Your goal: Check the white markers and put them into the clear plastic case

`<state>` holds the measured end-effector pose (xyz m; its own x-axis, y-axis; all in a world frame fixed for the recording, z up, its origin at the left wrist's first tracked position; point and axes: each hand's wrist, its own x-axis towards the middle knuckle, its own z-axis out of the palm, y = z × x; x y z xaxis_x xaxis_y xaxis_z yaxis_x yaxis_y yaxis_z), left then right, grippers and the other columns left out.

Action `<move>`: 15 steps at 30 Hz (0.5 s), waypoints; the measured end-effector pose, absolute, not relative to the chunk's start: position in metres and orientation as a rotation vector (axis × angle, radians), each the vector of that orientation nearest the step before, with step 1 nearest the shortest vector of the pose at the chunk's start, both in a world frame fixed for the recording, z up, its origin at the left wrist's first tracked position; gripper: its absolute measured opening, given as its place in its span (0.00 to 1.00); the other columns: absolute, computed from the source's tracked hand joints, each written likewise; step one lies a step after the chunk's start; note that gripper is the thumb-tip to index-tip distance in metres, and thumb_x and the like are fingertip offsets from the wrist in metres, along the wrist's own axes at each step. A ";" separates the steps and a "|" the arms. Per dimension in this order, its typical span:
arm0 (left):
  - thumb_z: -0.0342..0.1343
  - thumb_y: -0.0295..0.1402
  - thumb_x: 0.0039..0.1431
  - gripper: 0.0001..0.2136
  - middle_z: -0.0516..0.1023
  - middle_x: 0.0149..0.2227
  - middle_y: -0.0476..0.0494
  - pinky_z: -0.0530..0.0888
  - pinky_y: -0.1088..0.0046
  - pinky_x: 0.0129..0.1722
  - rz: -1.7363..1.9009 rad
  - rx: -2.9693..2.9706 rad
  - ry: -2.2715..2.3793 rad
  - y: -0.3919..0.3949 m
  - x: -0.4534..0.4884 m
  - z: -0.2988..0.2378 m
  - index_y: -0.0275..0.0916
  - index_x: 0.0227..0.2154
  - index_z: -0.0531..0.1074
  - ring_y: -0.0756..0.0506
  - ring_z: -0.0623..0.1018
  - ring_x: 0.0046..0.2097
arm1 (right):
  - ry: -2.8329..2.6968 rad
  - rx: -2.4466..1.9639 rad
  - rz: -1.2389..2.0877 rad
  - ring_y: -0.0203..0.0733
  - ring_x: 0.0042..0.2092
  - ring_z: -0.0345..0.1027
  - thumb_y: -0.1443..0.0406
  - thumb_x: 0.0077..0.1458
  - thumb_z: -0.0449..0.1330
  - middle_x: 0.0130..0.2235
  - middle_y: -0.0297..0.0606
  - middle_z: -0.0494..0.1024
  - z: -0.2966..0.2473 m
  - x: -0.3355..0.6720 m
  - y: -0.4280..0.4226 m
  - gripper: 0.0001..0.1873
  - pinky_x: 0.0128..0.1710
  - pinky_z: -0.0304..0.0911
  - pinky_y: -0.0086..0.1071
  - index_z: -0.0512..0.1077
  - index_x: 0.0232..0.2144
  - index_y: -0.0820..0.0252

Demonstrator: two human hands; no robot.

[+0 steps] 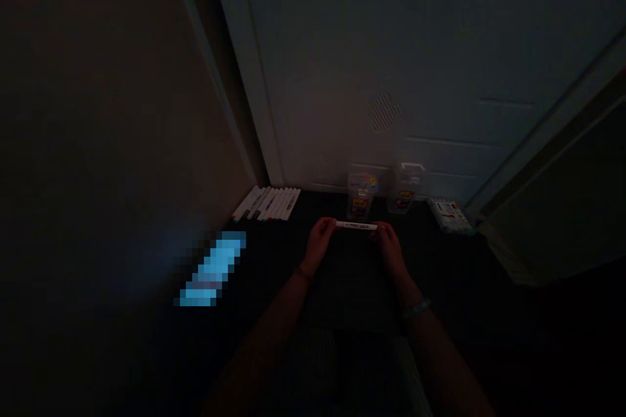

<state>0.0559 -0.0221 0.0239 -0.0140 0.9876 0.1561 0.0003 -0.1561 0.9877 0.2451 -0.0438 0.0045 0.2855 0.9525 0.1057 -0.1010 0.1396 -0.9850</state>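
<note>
A white marker [357, 226] with dark print lies level between my two hands, above the dark table. Its left end is pinched in the fingers of my left hand [320, 242]. My right hand [388, 244] grips the other end, with a band around that wrist. Just behind the marker stands a clear plastic case [360, 201] with a colourful label and some coloured marker ends showing at its top. To its right is a second clear case [405, 195] with a handle and a similar label.
A row of several white markers [274, 203] lies at the back left. At the back right is a pack of markers [450, 215]. A bright, pixelated screen [212, 270] glows on the left. A pale panel with heart reliefs [385, 113] rises behind the dark table [352, 293]. The room is dim.
</note>
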 end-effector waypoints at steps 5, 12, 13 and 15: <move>0.55 0.43 0.50 0.15 0.74 0.31 0.47 0.64 0.77 0.29 1.376 1.202 1.085 -0.024 0.051 0.032 0.37 0.35 0.73 0.51 0.69 0.31 | -1.064 -1.167 0.952 0.36 0.30 0.65 0.52 0.51 0.54 0.28 0.33 0.72 0.012 0.244 -0.048 0.18 0.30 0.61 0.28 0.70 0.38 0.58; 0.54 0.42 0.52 0.17 0.73 0.30 0.48 0.63 0.77 0.30 1.448 1.210 1.006 -0.034 0.051 0.046 0.36 0.39 0.74 0.51 0.69 0.30 | -1.679 -1.169 0.764 0.41 0.41 0.68 0.57 0.52 0.57 0.41 0.36 0.75 0.018 0.229 -0.061 0.16 0.41 0.62 0.34 0.71 0.42 0.54; 0.55 0.42 0.51 0.16 0.74 0.31 0.47 0.64 0.77 0.31 1.459 1.245 0.992 -0.036 0.052 0.048 0.37 0.39 0.74 0.50 0.70 0.32 | -1.761 -1.173 0.712 0.42 0.41 0.68 0.58 0.52 0.57 0.41 0.36 0.75 0.018 0.227 -0.062 0.15 0.42 0.62 0.35 0.71 0.43 0.53; 0.56 0.41 0.51 0.14 0.73 0.34 0.46 0.65 0.75 0.34 1.464 1.339 0.942 -0.040 0.054 0.048 0.37 0.37 0.74 0.49 0.70 0.35 | -1.853 -1.197 0.591 0.42 0.41 0.68 0.60 0.52 0.57 0.40 0.35 0.76 0.017 0.225 -0.062 0.14 0.42 0.61 0.36 0.72 0.43 0.51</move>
<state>0.0537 -0.0401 0.0483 0.0043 0.9550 0.2965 -0.1261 -0.2936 0.9476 0.2249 -0.0615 0.0170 -0.1998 0.8993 0.3890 0.5079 0.4345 -0.7438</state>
